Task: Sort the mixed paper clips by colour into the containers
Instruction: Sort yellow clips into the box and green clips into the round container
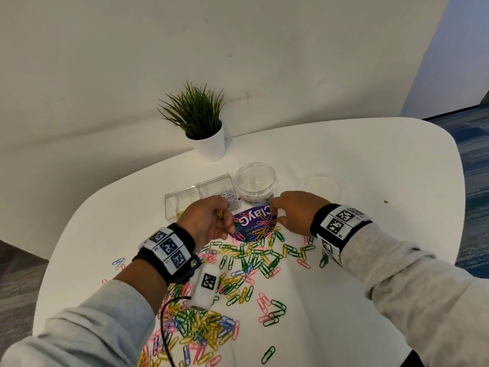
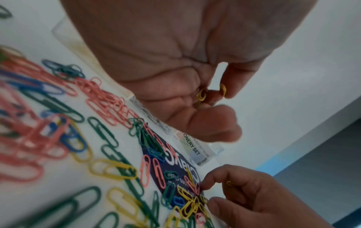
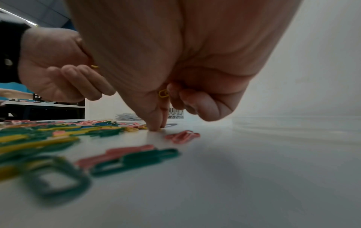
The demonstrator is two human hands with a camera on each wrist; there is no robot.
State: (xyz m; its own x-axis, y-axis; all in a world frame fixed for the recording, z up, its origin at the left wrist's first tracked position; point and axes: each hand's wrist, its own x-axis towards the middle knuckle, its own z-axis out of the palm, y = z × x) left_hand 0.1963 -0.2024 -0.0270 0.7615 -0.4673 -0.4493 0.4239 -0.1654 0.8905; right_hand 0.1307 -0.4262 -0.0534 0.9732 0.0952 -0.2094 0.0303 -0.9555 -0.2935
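We find the left hand (image 1: 209,221) curled round several yellow clips (image 2: 202,94), raised above the table (image 1: 370,160). The right hand (image 1: 293,213) pinches at a yellow clip on the purple card (image 1: 251,221), apparently with another tucked in its palm. The mixed paper clips (image 1: 246,260) lie scattered short of the divided clear box (image 1: 185,200) and round tub (image 1: 255,181). Risk: overfilled hands shedding clips, or linked neighbours of other colours coming along.

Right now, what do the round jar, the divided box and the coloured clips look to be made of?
Round jar: clear glossy plastic, probably; see-through wall, printed label. Divided box: clear rigid plastic, likely acrylic; sharp transparent edges. Coloured clips: wire in a smooth coloured coating, apparently. Silver clips in the box: bare shiny metal.
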